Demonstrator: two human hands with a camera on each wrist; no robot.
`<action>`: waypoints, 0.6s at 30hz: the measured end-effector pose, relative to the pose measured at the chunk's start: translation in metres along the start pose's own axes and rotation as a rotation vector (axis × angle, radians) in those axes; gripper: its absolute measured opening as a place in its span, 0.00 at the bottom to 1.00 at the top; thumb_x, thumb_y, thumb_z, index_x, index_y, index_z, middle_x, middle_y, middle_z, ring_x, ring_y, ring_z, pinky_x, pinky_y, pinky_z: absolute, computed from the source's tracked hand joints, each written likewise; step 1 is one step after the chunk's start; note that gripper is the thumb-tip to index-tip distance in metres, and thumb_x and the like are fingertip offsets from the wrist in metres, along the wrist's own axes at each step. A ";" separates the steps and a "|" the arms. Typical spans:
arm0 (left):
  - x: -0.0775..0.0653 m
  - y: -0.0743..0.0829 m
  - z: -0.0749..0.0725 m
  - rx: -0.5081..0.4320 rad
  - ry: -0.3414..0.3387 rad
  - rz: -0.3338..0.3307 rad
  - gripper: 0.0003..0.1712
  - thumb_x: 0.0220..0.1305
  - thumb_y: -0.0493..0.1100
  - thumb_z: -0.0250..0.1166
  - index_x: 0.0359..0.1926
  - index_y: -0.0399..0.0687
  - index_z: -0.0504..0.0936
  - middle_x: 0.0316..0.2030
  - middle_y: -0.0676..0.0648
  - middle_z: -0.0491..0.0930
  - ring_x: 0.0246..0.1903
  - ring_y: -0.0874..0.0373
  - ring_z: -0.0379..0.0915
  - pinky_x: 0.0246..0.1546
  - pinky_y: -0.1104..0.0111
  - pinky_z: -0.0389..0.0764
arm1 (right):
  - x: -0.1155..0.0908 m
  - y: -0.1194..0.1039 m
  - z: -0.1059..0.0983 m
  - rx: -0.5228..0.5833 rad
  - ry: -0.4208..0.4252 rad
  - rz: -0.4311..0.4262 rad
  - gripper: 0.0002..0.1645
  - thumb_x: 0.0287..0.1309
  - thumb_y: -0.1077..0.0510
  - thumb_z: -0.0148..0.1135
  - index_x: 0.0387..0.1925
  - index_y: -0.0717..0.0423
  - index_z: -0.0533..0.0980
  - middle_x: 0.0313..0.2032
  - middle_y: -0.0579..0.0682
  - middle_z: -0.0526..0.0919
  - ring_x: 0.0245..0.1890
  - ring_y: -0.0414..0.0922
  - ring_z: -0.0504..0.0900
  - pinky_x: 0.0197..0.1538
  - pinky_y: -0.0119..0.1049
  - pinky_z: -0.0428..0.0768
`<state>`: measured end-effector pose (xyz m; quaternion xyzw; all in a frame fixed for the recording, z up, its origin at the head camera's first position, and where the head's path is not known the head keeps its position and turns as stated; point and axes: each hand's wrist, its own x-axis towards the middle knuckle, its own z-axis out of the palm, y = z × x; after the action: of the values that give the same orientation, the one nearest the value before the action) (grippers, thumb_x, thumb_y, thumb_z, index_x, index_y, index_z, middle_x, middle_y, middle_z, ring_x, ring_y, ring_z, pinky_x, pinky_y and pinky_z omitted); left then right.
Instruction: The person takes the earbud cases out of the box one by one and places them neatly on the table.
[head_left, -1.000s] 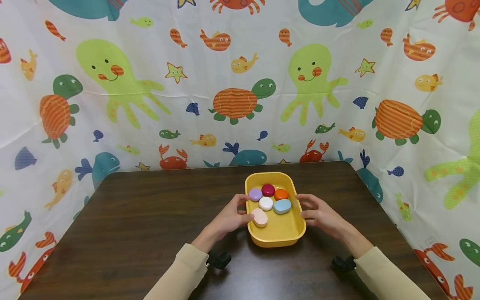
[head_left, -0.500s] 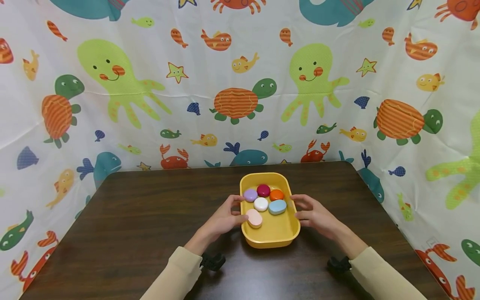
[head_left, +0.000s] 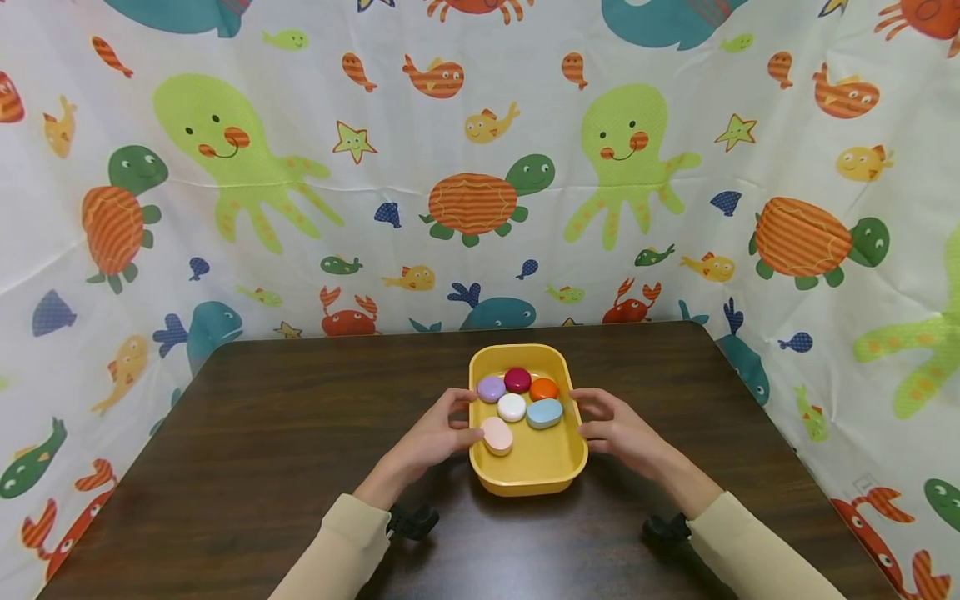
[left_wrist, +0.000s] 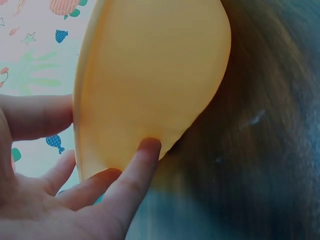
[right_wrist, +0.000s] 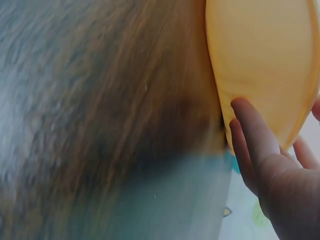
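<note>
— Fingers (left_wrist: 131, 182) of the left hand (head_left: 431, 437): condition?
— Spread. The thumb is at the rim of the yellow tray (head_left: 551, 462), the other tips bear on its outer wall, and the hand grips the tray's left side.
— The right hand (head_left: 615, 427)?
— It grips the opposite side. Two fingers lie close together on the outer wall; the thumb is mostly cut off in the right wrist view.
— Location of the tray?
— Between the two hands, over the dark wooden table (head_left: 300, 450), right of its middle. Whether the base touches the wood, I cannot tell.
— Contents?
— Six rounded pieces. At the far end, a lilac piece (head_left: 491, 389), a dark red piece (head_left: 517, 380) and an orange piece (head_left: 543, 389). Nearer, a white piece (head_left: 512, 407) and a light blue piece (head_left: 544, 413). A pale pink piece (head_left: 497, 436) sits just beside the left thumb.
— Surroundings?
— A white cloth (head_left: 517, 275) printed with sea animals hangs behind the table. Both sleeves (head_left: 337, 537) are beige.
</note>
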<state>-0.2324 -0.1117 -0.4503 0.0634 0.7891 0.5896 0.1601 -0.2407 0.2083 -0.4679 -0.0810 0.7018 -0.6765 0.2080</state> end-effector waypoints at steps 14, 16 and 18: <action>-0.008 -0.007 -0.019 -0.025 -0.023 0.010 0.36 0.65 0.37 0.67 0.70 0.39 0.61 0.70 0.32 0.62 0.62 0.36 0.69 0.57 0.52 0.80 | 0.005 -0.002 0.017 0.019 -0.026 -0.018 0.38 0.66 0.66 0.57 0.74 0.62 0.57 0.76 0.65 0.57 0.68 0.64 0.68 0.58 0.50 0.81; -0.009 -0.008 -0.021 -0.031 -0.026 0.010 0.36 0.65 0.37 0.67 0.70 0.39 0.61 0.71 0.32 0.61 0.62 0.36 0.69 0.58 0.52 0.80 | 0.006 -0.001 0.020 0.017 -0.023 -0.017 0.38 0.65 0.66 0.57 0.74 0.62 0.58 0.75 0.65 0.57 0.67 0.64 0.69 0.58 0.50 0.81; -0.010 -0.010 -0.023 -0.033 -0.028 0.010 0.36 0.65 0.36 0.66 0.70 0.39 0.60 0.71 0.32 0.61 0.62 0.37 0.69 0.58 0.52 0.80 | 0.008 -0.001 0.022 0.016 -0.016 -0.014 0.38 0.65 0.66 0.57 0.74 0.62 0.58 0.75 0.65 0.58 0.67 0.64 0.69 0.58 0.50 0.81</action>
<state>-0.2294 -0.1381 -0.4518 0.0730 0.7766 0.6024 0.1695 -0.2387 0.1847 -0.4686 -0.0896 0.6940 -0.6829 0.2097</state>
